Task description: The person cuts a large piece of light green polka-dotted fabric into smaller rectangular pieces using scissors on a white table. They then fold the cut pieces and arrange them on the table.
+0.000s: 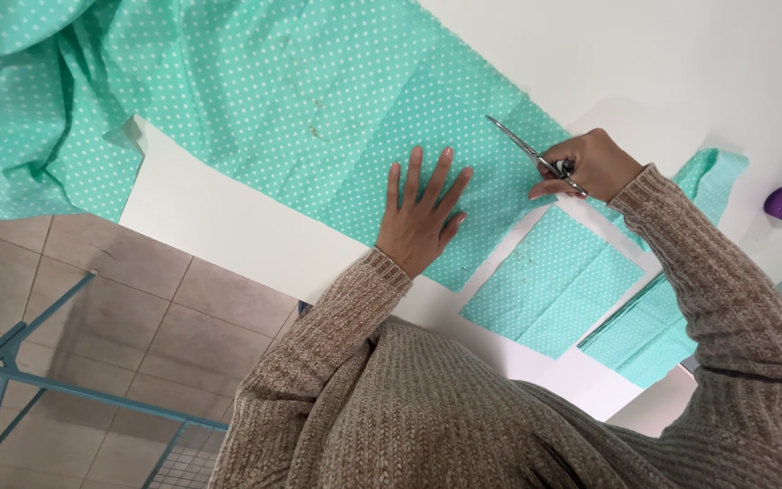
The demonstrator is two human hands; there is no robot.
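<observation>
Left hand (420,217) lies flat, fingers spread, pinning the mint polka-dot fabric (319,100) to the white table (219,217). Right hand (590,165) grips scissors (536,156), blades apparently partway across the strip. One cut rectangle (549,285) lies beside it, near folded pieces (649,330); most yardage remains uncut.

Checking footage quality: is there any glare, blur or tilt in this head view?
Head view: evenly lit and sharp; white table bright but not blown out; soft shadows under the left hand and right hand; the frame is rotated, so the floor sits lower left.
</observation>
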